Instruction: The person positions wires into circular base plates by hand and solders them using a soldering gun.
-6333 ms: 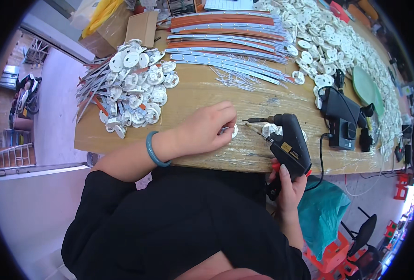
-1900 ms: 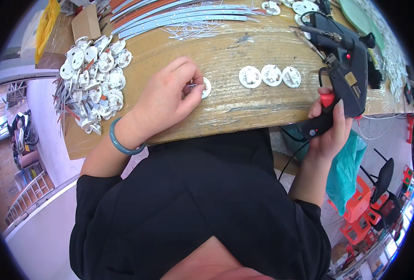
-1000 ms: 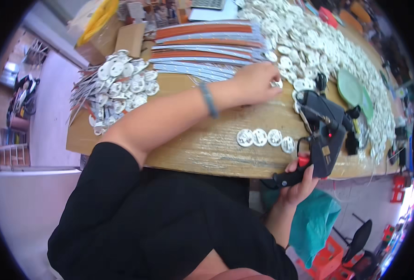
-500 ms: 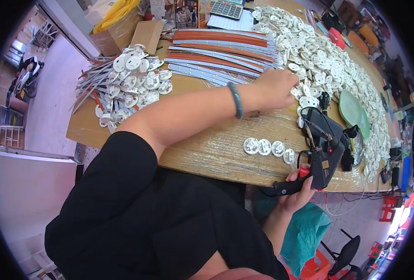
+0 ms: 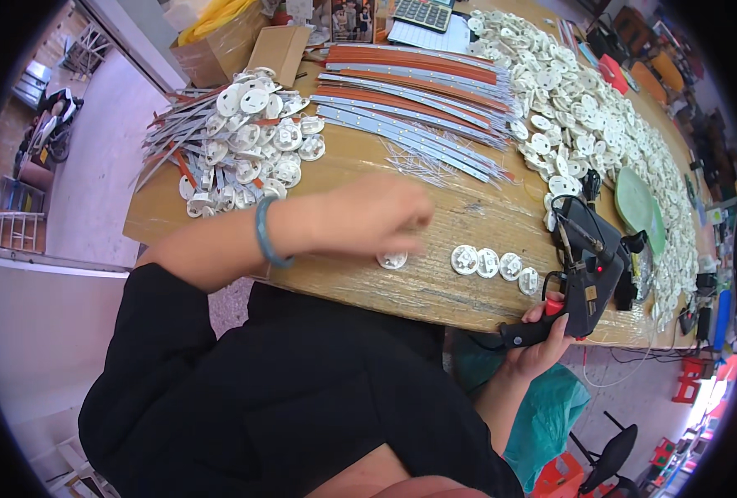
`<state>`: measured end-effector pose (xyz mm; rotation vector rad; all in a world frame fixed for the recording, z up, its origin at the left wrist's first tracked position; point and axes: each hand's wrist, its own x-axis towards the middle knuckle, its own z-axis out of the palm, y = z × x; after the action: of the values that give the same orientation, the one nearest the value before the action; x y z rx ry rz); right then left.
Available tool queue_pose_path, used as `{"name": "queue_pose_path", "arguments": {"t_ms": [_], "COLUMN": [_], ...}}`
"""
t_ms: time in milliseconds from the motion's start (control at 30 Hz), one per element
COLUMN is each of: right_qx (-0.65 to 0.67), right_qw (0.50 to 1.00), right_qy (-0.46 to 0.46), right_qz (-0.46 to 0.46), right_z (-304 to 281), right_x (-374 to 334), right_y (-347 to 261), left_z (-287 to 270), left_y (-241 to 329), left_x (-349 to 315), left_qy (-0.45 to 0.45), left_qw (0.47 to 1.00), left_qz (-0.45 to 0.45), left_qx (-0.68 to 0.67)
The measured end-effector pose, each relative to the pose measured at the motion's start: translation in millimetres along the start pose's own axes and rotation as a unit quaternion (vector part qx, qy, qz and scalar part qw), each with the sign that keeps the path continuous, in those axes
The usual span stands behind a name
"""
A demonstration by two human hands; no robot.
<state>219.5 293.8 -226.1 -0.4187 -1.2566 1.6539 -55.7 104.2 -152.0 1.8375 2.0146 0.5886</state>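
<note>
My left hand (image 5: 373, 217), blurred by motion, is over the table with a bluish-green bangle on its wrist. A white round disc (image 5: 392, 261) lies just under its fingers; I cannot tell whether they grip it. To the right, several similar discs sit in a row, among them a white disc with metal parts (image 5: 465, 260). At the table's front edge, my right hand (image 5: 539, 340) is closed round the black handle of a soldering gun (image 5: 588, 295), which has a red trigger and a small red light.
White discs (image 5: 588, 116) are heaped along the right side. Long LED strips (image 5: 410, 104) lie at the back, with a tangle of discs and strips (image 5: 252, 141) at left. A green plate (image 5: 632, 199) rests beyond the gun. A teal bag (image 5: 547, 419) hangs below the table edge (image 5: 501, 328).
My left hand has swung leftward and nearer from the disc heap, and a disc now shows under it, left of the row. My right hand keeps its grip. The view has shifted slightly.
</note>
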Motion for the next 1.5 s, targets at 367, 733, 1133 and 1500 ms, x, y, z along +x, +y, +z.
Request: {"name": "queue_pose_path", "arguments": {"t_ms": [367, 733, 1133, 1500], "right_qx": [0.007, 0.008, -0.003, -0.005], "right_qw": [1.0, 1.0, 1.0, 0.997], "right_qy": [0.012, 0.005, 0.019, -0.02], "right_qz": [-0.007, -0.002, 0.002, 0.074], "right_z": [2.0, 3.0, 6.3, 61.8], "right_x": [-1.7, -0.4, -0.6, -20.7], "right_y": [2.4, 0.4, 0.1, -19.6], "left_z": [14.0, -4.2, -6.9, 1.4], "left_y": [-67.5, -62.0, -57.7, 44.1], "left_x": [68.8, 68.3, 60.8, 3.0], "left_qy": [0.093, 0.24, 0.278, 0.014], "left_qw": [0.992, 0.968, 0.959, 0.818], "left_qz": [-0.051, 0.049, 0.006, 0.031], "left_qx": [0.075, 0.056, -0.048, -0.574]}}
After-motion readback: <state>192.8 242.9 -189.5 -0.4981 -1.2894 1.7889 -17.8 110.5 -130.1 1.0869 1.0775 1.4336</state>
